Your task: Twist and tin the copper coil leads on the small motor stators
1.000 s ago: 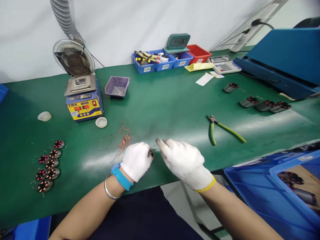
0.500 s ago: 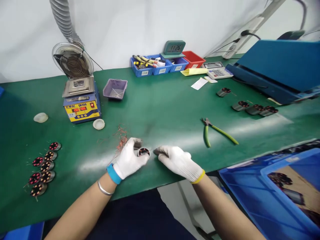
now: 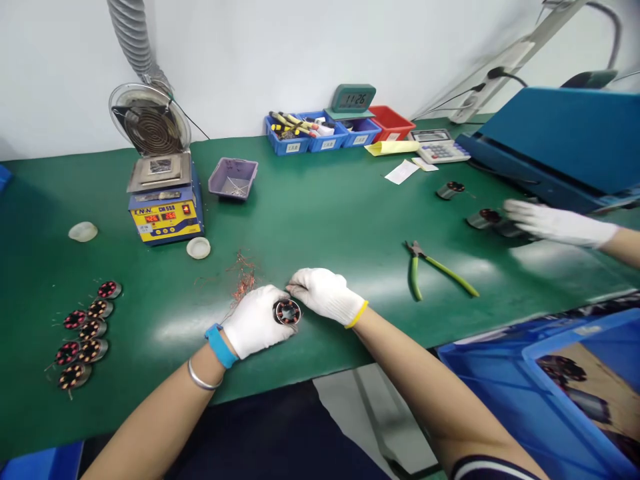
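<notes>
My left hand (image 3: 257,320), in a white glove, is wrapped around a motor stator (image 3: 287,311), a short metal cylinder with dark slots and copper windings. Its open end faces up toward me. Just beyond its upper right edge is my right hand (image 3: 323,295), also gloved, with thumb and fingers pinched together. What lies in that pinch, perhaps a thin wire, is too small to make out. A loose heap of copper wire scraps (image 3: 244,283) lies past my left hand. Green-handled cutters (image 3: 440,267) rest with handles apart to the right.
Several stators (image 3: 90,330) stand at left near a solder pot (image 3: 165,210) and a purple tray (image 3: 233,179). At right, another person's gloved hand (image 3: 555,223) touches stators (image 3: 484,219) near a blue machine (image 3: 555,143). A blue crate (image 3: 500,373) sits below the table edge.
My right hand has moved left, close against the stator, and the stator's opening shows more fully. Another person's gloved hand has come in from the right over the stators there.
</notes>
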Action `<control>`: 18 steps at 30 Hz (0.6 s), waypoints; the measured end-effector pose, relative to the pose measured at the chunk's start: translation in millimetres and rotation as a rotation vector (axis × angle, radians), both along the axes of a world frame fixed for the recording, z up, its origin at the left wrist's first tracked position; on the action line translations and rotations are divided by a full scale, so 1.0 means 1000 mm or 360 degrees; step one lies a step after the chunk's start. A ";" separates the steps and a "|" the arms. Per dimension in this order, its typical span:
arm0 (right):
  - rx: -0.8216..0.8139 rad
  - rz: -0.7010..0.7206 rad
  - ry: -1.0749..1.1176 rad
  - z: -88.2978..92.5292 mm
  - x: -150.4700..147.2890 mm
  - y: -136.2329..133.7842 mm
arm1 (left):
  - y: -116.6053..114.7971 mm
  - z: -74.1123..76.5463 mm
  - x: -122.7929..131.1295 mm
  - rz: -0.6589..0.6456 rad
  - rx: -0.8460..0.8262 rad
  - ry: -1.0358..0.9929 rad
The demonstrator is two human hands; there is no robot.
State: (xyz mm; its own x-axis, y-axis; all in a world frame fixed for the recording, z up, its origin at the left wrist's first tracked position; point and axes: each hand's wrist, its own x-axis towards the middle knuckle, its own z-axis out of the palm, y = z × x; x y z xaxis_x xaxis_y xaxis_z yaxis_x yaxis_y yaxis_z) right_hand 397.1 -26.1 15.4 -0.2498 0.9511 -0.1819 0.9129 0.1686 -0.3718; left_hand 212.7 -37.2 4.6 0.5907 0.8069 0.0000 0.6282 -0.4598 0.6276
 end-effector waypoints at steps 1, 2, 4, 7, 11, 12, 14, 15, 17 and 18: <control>-0.0005 -0.0016 -0.0039 0.000 0.000 -0.003 | 0.000 -0.001 0.000 -0.0004 0.0004 -0.0004; -0.0014 -0.0038 -0.0074 -0.001 0.001 -0.009 | 0.001 -0.002 -0.001 -0.0004 0.0007 -0.0005; -0.0040 -0.0098 -0.0137 -0.002 0.005 -0.026 | 0.001 -0.004 -0.002 -0.0009 0.0015 -0.0005; 0.0013 -0.0183 -0.0280 -0.004 0.012 -0.057 | 0.002 -0.006 -0.002 -0.0023 0.0035 0.0013; 0.0765 -0.0086 -0.0170 -0.007 0.014 -0.082 | 0.003 -0.005 -0.001 -0.0055 0.0053 0.0070; 0.0966 0.0026 -0.0062 -0.007 0.013 -0.085 | 0.003 -0.005 -0.001 -0.0066 0.0048 0.0084; 0.1131 0.0288 0.0111 -0.009 0.011 -0.089 | 0.004 -0.004 -0.001 -0.0083 0.0037 0.0103; 0.1090 0.0377 0.0149 -0.011 0.009 -0.090 | 0.004 -0.004 -0.001 -0.0087 0.0036 0.0105; 0.0876 0.0383 0.0140 -0.017 0.005 -0.092 | 0.004 -0.003 -0.002 -0.0097 0.0043 0.0098; 0.0768 0.0315 0.0120 -0.020 0.004 -0.093 | 0.004 -0.004 -0.002 -0.0103 0.0049 0.0093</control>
State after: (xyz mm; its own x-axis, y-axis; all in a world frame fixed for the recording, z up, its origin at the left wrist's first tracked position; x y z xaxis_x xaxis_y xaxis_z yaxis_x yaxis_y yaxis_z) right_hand 401.5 -119.2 -4.8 -0.4286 0.8554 0.2908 0.8198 0.5035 -0.2729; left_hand 210.6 -33.4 0.9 0.6412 0.7673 -0.0119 0.6318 -0.5191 0.5756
